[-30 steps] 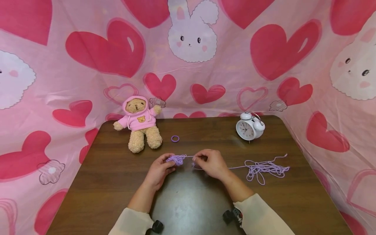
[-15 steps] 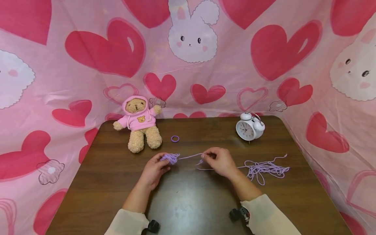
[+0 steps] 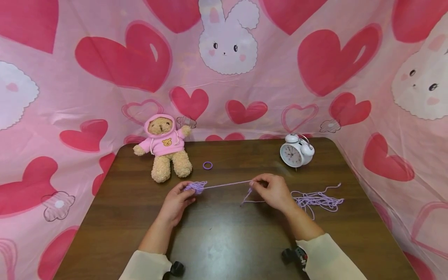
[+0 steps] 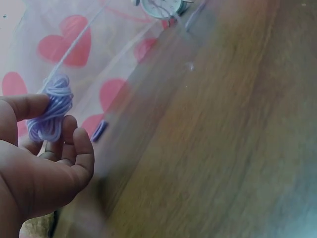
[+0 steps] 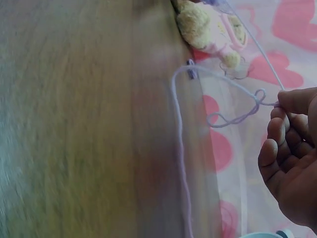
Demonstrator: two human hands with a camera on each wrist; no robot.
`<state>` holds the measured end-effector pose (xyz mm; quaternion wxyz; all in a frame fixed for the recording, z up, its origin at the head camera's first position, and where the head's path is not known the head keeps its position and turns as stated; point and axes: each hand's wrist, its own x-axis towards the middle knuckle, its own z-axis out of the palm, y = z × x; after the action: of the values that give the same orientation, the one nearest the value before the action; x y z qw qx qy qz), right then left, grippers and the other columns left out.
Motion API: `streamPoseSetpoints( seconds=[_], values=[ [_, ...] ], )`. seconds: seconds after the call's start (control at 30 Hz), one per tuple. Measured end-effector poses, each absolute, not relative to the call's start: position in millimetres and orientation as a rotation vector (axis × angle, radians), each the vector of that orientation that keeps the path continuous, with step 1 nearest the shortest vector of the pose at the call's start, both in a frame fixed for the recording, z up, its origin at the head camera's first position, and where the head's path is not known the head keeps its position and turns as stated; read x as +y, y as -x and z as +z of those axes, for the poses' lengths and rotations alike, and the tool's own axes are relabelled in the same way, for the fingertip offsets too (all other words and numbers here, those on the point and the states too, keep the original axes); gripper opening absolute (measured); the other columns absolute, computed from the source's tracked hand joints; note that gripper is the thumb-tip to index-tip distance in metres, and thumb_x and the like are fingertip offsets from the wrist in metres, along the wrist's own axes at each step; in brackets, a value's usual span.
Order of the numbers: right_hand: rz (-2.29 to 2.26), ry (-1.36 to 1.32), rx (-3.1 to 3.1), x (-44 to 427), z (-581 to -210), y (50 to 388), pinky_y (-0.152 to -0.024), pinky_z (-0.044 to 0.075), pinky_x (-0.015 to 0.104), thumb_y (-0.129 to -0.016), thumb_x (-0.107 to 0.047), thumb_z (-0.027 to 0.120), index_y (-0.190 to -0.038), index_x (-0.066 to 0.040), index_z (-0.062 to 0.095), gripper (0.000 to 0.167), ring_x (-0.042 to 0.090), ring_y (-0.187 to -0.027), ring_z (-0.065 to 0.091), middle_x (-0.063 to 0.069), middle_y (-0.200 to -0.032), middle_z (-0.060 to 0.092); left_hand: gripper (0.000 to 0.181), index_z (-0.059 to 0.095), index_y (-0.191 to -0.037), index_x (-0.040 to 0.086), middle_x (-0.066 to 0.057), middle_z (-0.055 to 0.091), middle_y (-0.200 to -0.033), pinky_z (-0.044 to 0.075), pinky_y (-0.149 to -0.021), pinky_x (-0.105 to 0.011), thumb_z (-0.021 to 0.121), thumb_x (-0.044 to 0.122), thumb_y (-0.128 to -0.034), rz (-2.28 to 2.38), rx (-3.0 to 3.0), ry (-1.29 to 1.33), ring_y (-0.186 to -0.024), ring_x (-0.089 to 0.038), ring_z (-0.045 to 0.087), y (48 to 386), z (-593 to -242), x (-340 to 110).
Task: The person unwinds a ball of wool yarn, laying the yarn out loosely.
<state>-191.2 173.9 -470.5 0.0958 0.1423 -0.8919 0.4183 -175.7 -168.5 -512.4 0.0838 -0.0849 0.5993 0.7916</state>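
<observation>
One small purple yarn bundle [image 3: 196, 187] hangs above the table [image 3: 224, 241], pinched in the left hand [image 3: 175, 203] apparently so it won't unravel, while we see the right hand [image 3: 275, 192] pinch its straight strand [image 3: 227, 184], seemingly for tension, with slack yarn [image 3: 319, 200] lying to the right.

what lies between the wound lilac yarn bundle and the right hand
The head view shows a straight lilac yarn strand from the bundle to the right hand.

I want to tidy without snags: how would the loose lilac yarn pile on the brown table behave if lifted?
The loose lilac yarn pile would probably flop: its strands lie in slack curves. It is likely light, being thin strands with gaps between. Its many crossing loops might tangle.
</observation>
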Motion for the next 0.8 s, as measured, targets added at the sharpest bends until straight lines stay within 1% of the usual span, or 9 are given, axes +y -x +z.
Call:
streamPoseSetpoints(
  seconds=[0.13,0.33,0.5,0.63,0.8],
  values=[
    [1.229,-0.415,-2.629,181.7,-464.8,191.0,-0.064,0.047,0.027,-0.091,-0.021,0.08,-0.092,-0.017,0.081,0.005,0.011,-0.073,0.059,-0.007,-0.084,0.073,0.023,0.057,-0.12,0.001,-0.003,0.065,-0.103,0.055,-0.085,-0.033,0.06,-0.003,-0.0982,2.353,1.803,0.256,-0.091,-0.015,0.063,174.9,-512.3,-173.6],
    [1.215,-0.358,-2.644,192.4,-458.9,191.1,-0.064,0.046,0.028,-0.091,-0.019,0.08,-0.094,-0.015,0.081,0.005,0.014,-0.073,0.058,-0.006,-0.083,0.073,0.021,0.057,-0.119,0.002,-0.001,0.065,-0.101,0.055,-0.085,-0.033,0.06,-0.003,-0.0991,2.355,1.791,0.286,-0.09,-0.015,0.063,173.9,-512.9,-181.2],
    [1.214,-0.312,-2.65,202.0,-459.4,191.1,-0.062,0.046,0.027,-0.092,-0.022,0.08,-0.095,-0.014,0.08,0.008,0.014,-0.072,0.058,-0.005,-0.082,0.072,0.019,0.058,-0.117,0.006,-0.001,0.064,-0.102,0.054,-0.086,-0.034,0.06,-0.002,-0.0994,2.363,1.784,0.302,-0.091,-0.016,0.062,173.4,-511.9,-187.9],
    [1.21,-0.282,-2.66,210.0,-461.3,190.3,-0.061,0.046,0.027,-0.092,-0.024,0.08,-0.095,-0.015,0.08,0.01,0.013,-0.071,0.058,-0.006,-0.082,0.072,0.019,0.058,-0.117,0.006,-0.002,0.063,-0.103,0.054,-0.085,-0.034,0.058,-0.002,-0.0998,2.374,1.779,0.308,-0.093,-0.017,0.059,173.4,-511.4,-193.4],
    [1.176,-0.246,-2.673,221.5,-459.9,188.0,-0.062,0.047,0.027,-0.093,-0.024,0.079,-0.095,-0.015,0.08,0.009,0.013,-0.071,0.058,-0.005,-0.081,0.072,0.018,0.058,-0.116,0.008,0.0,0.063,-0.102,0.053,-0.086,-0.033,0.058,-0.002,-0.1004,2.382,1.782,0.307,-0.093,-0.016,0.059,173.1,-511.0,-200.0]
  ],
)
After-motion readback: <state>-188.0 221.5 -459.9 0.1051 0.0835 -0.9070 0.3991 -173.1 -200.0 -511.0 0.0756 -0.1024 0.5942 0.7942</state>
